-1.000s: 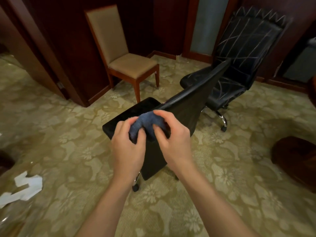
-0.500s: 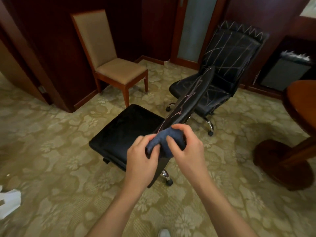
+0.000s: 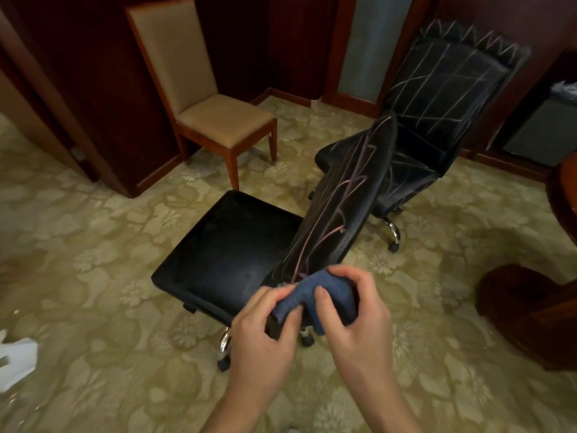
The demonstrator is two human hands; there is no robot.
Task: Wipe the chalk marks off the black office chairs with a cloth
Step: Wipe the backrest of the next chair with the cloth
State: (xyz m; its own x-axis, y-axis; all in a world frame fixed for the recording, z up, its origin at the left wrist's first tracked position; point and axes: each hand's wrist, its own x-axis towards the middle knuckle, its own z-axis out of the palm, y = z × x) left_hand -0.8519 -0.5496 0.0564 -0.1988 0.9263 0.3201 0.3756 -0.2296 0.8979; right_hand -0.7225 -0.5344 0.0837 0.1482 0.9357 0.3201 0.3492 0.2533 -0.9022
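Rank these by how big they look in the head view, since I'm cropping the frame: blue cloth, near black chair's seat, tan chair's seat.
1. Near black chair's seat, clearly the largest.
2. Tan chair's seat, though it stands farther off.
3. Blue cloth, bunched and partly covered by the left hand and right hand.

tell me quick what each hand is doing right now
Left hand: fingers pinch the blue cloth.
Right hand: fingers curled round the same cloth.
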